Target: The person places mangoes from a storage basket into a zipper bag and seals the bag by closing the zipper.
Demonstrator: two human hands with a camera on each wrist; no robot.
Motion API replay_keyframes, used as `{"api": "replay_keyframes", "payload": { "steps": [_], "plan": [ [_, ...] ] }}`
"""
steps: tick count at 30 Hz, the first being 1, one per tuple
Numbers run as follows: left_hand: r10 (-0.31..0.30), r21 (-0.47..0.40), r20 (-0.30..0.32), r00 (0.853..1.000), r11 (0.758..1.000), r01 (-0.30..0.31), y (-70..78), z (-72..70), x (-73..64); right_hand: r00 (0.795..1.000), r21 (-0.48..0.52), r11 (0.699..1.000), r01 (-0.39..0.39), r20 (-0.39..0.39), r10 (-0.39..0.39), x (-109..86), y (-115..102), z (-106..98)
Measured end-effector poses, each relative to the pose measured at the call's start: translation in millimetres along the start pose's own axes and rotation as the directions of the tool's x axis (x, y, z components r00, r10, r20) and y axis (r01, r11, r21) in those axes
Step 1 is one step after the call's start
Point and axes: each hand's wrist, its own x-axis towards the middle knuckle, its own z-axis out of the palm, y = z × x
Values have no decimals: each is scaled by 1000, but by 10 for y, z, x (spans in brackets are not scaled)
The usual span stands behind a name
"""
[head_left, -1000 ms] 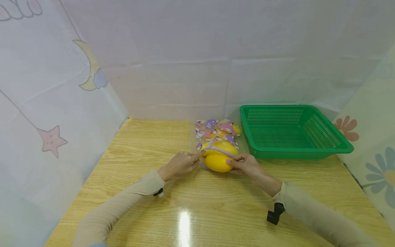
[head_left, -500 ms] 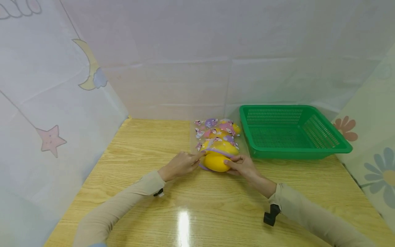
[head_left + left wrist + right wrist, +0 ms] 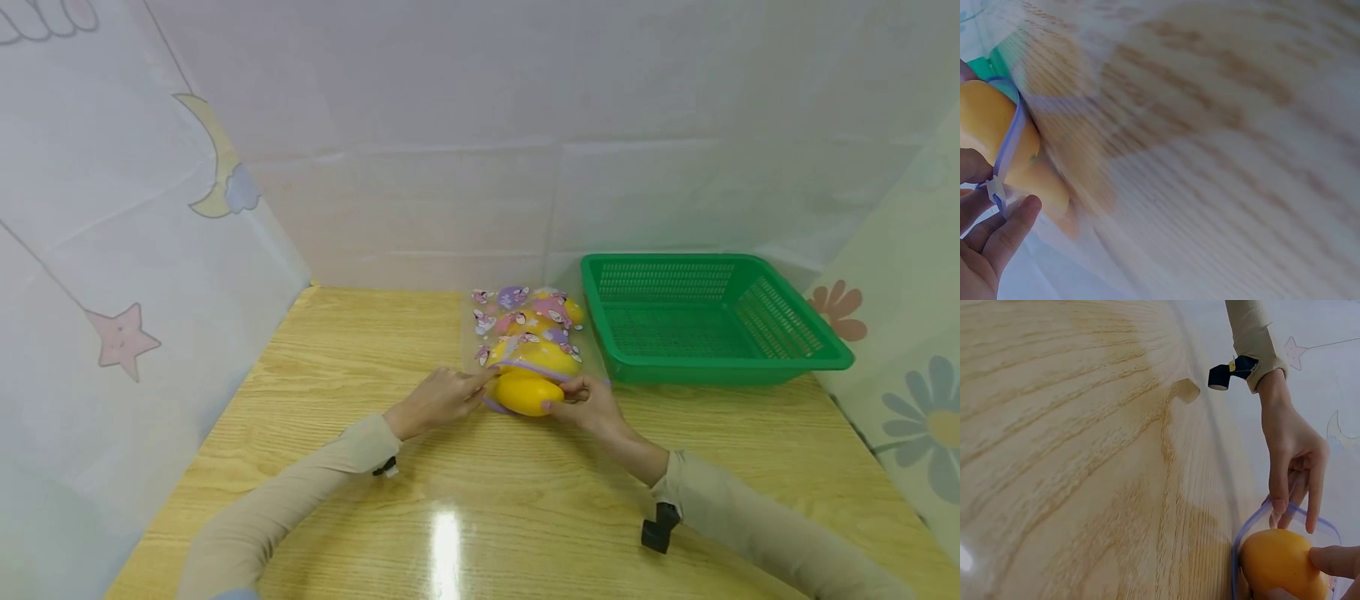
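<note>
A clear zip bag (image 3: pixel 487 333) with cartoon prints lies on the table, several yellow mangoes inside showing through it. At its near end the purple-edged mouth is spread around another yellow mango (image 3: pixel 527 394). My left hand (image 3: pixel 438 402) pinches the left corner of that mouth, by a white slider (image 3: pixel 994 187) in the left wrist view. From the right, my right hand (image 3: pixel 596 410) holds the mango's right end, thumb low on it and fingers at the bag's edge. In the right wrist view the mango (image 3: pixel 1285 562) sits within the purple rim.
A green plastic basket (image 3: pixel 720 365) with slotted sides stands right of the bag, close to it. The wooden table (image 3: pixel 360 517) meets a pale cloth backdrop (image 3: pixel 420 208) at the back and sides.
My right hand has shifted slightly left, moving the mango a little toward the left side of the bag's mouth. Its thumb has slid lower on the mango. The left hand keeps its place.
</note>
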Motion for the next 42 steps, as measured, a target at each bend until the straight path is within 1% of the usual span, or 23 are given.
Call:
{"api": "replay_keyframes", "payload": {
  "steps": [5,11,14,19,23,27,31,36,42],
  "plan": [
    [-9,-10,8,1000,1000,9,6,-11,10,999,8,1000,-22,-31,22,29,-3,33],
    [-22,-4,26,999,1000,22,11,-20,9,998,-45,998,-35,-52,33,99,13,49],
    [-23,-6,29,999,1000,24,16,-24,7,997,-54,998,-40,-63,36,127,34,43],
    [-6,1,6,1000,1000,6,14,-15,-2,997,-25,999,-34,-71,32,162,47,45],
    [2,-6,-4,1000,1000,-2,3,3,-4,998,17,1000,-13,-60,14,138,27,47],
    [4,-24,14,1000,1000,-4,-1,-12,-10,1000,6,1000,16,-6,-16,70,-9,7],
    [12,-74,48,999,997,-8,3,-67,-28,997,-9,999,42,70,-41,-17,-75,-38],
    [14,-149,85,996,989,-2,2,-124,-50,988,-41,996,75,135,-69,-108,-143,-72],
    [6,-236,112,994,972,21,-26,-129,-78,979,-74,996,53,202,-37,-181,-180,-104]
  ]
}}
